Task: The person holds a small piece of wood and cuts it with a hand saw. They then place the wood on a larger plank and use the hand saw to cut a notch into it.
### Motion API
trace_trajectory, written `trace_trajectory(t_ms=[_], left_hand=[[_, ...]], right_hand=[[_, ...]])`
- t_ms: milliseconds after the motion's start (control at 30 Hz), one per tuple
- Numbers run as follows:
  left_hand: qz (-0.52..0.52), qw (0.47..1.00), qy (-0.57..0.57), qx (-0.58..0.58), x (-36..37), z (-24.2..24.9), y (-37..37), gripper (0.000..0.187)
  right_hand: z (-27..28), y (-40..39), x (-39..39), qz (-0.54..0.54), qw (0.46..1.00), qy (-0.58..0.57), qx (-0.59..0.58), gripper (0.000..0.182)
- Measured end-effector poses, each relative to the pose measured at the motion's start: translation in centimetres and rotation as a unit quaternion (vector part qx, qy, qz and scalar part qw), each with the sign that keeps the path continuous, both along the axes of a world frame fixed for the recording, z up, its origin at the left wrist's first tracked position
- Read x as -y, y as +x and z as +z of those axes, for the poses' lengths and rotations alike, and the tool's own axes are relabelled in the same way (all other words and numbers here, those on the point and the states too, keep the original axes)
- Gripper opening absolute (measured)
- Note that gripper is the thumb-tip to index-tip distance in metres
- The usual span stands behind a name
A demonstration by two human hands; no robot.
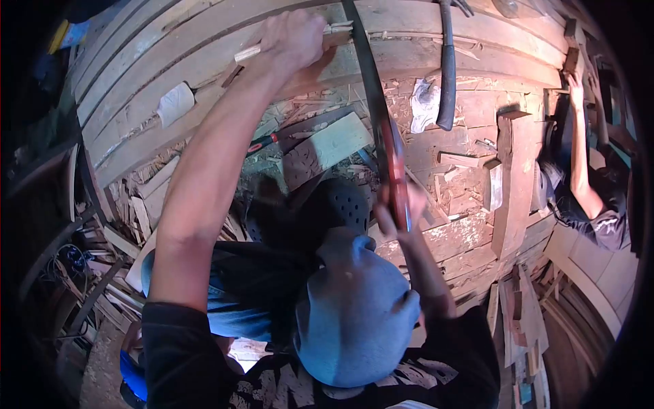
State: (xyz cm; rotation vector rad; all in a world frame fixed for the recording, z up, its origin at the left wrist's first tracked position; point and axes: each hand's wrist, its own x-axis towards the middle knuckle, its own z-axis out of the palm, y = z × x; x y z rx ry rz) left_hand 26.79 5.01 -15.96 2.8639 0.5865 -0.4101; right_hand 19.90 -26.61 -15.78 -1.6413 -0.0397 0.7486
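Observation:
My left hand (293,42) is closed around a thin light wooden strip (248,53), pressing it against the long planks (197,63). The strip's splintered end comes out past my fingers, right beside a long dark blade. That blade belongs to a handsaw (371,85), seen almost edge-on, with red near its handle end. Gripping this end is my right hand (402,208), blurred and close to my body. Below the planks lie a flat board (337,150) and a tool with a red-and-black handle (264,142), among wood scraps.
Right of the saw lies a black-handled hammer (447,85) beside a crumpled white cloth (425,103). A thick wooden post (512,184) stands farther right. Another person's arm (579,150) reaches up at the right edge. Offcuts (119,296) pile up at left.

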Motion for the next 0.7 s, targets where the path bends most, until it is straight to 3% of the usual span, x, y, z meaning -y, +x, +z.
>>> trace_trajectory(t_ms=[33, 67, 167, 200, 267, 367, 500, 567, 600, 700], left_hand=[[0.009, 1.000, -0.012, -0.002, 0.1, 0.1, -0.1, 0.033], [0.013, 1.000, -0.012, -0.002, 0.2, -0.2, -0.4, 0.033], [0.041, 0.999, -0.008, 0.021, -0.5, -0.6, -0.3, 0.034], [0.028, 0.999, 0.004, 0.045, -0.2, -0.9, -0.6, 0.032], [0.021, 0.997, 0.016, 0.075, 0.2, -1.8, -0.9, 0.031], [0.020, 0.997, 0.012, 0.072, 0.6, -1.6, -0.7, 0.022], [0.058, 0.994, -0.013, 0.086, 0.3, -1.2, -0.6, 0.018], [0.027, 0.998, -0.015, 0.054, 0.6, -0.9, -0.4, 0.019], [0.028, 0.998, -0.019, 0.053, 0.9, -0.8, -0.7, 0.019], [0.025, 0.998, -0.009, 0.061, 0.7, -0.4, -0.7, 0.019]], right_hand=[[-0.7, 1.8, -1.1, 0.151, 0.975, 0.057, 0.154, 0.018], [-0.8, 2.4, -2.9, 0.156, 0.961, 0.033, 0.227, 0.017], [-0.6, -0.3, 0.6, 0.157, 0.947, 0.058, 0.273, 0.018], [1.0, -1.7, 1.3, 0.090, 0.974, 0.060, 0.197, 0.019], [0.6, -0.8, 2.3, 0.132, 0.954, 0.120, 0.239, 0.019], [-0.7, 1.9, -2.0, 0.113, 0.974, 0.049, 0.189, 0.015], [0.8, -0.4, 0.7, 0.126, 0.956, 0.072, 0.255, 0.016], [0.5, -0.4, 1.0, 0.105, 0.958, 0.021, 0.266, 0.017], [1.2, -0.3, 0.2, 0.098, 0.963, -0.013, 0.252, 0.017], [0.3, 2.3, -4.0, 0.082, 0.985, 0.065, 0.138, 0.017]])
